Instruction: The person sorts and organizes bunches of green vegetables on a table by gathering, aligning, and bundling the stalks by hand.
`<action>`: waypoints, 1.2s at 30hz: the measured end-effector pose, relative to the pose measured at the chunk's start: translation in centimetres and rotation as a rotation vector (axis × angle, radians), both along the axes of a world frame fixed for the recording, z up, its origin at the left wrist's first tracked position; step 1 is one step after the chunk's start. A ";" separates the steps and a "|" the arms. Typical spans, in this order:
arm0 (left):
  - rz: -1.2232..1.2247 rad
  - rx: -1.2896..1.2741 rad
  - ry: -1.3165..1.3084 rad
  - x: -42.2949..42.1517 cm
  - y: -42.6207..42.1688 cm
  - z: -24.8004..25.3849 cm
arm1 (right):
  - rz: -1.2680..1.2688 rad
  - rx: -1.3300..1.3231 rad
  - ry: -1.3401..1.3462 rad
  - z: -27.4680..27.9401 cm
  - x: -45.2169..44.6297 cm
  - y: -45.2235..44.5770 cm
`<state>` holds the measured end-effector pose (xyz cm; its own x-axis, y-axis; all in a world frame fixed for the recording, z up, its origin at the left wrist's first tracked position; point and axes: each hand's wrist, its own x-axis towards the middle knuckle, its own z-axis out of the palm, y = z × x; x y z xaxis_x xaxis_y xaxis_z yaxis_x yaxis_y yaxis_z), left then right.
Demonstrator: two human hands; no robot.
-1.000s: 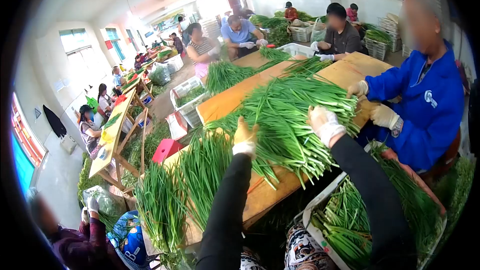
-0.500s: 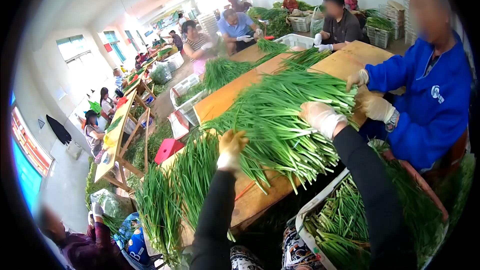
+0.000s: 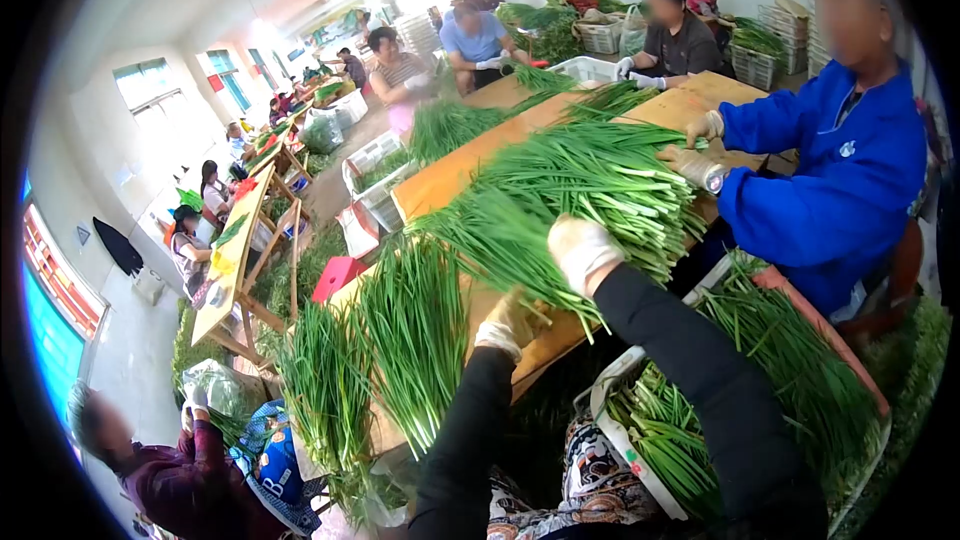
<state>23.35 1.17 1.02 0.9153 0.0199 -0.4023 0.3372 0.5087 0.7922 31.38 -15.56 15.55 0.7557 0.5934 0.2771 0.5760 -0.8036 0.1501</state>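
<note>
A large heap of garlic chives, pale stem ends toward me, lies across the wooden table. My right hand, in a pale glove, is closed on a bunch of chives at the near side of the heap; the leaves to its left are blurred. Lower left, my gloved left hand is low over the table edge, its fingers blurred, so their closure is unclear. Left of it, a bunch of chives and another bunch lie side by side, hanging over the near edge.
A co-worker in blue has both gloved hands on the heap's right end. A crate of chives stands by my right knee. A red stool is beyond the table. Another person sits lower left.
My right hand has moved left and toward me with a bunch of chives. My left hand has dropped down and right toward the table edge. The co-worker's hands have shifted slightly left.
</note>
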 end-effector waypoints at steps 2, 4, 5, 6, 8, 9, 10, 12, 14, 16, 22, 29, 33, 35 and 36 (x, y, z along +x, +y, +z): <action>0.129 -0.261 0.170 -0.2 -1.5 2.7 | -0.074 -0.021 0.163 -0.7 -3.8 1.4; 0.049 -0.270 0.205 -1.7 -3.0 5.8 | -0.112 -0.239 0.135 -3.9 -5.2 2.8; 0.093 -0.344 0.320 -1.2 -3.3 5.9 | -0.120 -0.291 0.024 -5.6 -5.9 3.0; 0.150 -0.418 0.435 -0.7 -3.6 5.9 | -0.133 -0.341 -0.087 -7.3 -6.7 3.1; 0.075 -0.297 0.096 1.4 -2.8 1.1 | 0.040 -0.027 0.058 -6.2 -8.5 1.4; 0.110 -0.275 0.133 0.7 -3.3 2.5 | 0.094 0.143 0.186 -3.5 -8.9 0.3; 0.147 -0.257 0.168 0.1 -3.8 4.1 | 0.222 0.347 0.181 -3.7 -7.2 -0.8; 0.202 -0.116 0.156 1.4 -3.2 1.3 | 0.054 0.527 0.236 0.6 -6.6 -2.4; 0.261 -0.135 0.076 0.3 -4.6 3.0 | -0.166 0.331 0.205 1.7 -4.5 -2.3; 0.273 -0.155 0.073 -0.3 -5.5 4.3 | -0.204 0.274 0.221 0.7 -2.8 -1.3; 0.329 0.223 0.196 -1.4 -8.4 8.3 | -0.156 0.089 0.360 -3.9 1.1 0.9; 0.473 1.094 0.460 3.3 -9.5 4.4 | -0.204 -0.098 0.273 -4.3 -2.4 0.8; 0.507 1.118 0.456 4.4 -8.4 2.7 | -0.183 0.132 0.317 -4.9 -1.7 0.1; 0.386 0.493 0.264 2.7 -6.6 3.1 | -0.158 0.307 0.601 -4.0 -0.5 -0.6; 0.291 -0.093 0.083 1.1 -5.7 3.5 | -0.068 0.310 0.656 -4.0 0.3 -1.0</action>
<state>24.42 -4.48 4.56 0.8404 0.2361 -0.4879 0.2282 0.6623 0.7136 31.71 -16.59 11.53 0.8563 0.5072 -0.0975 0.4167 -0.7900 -0.4496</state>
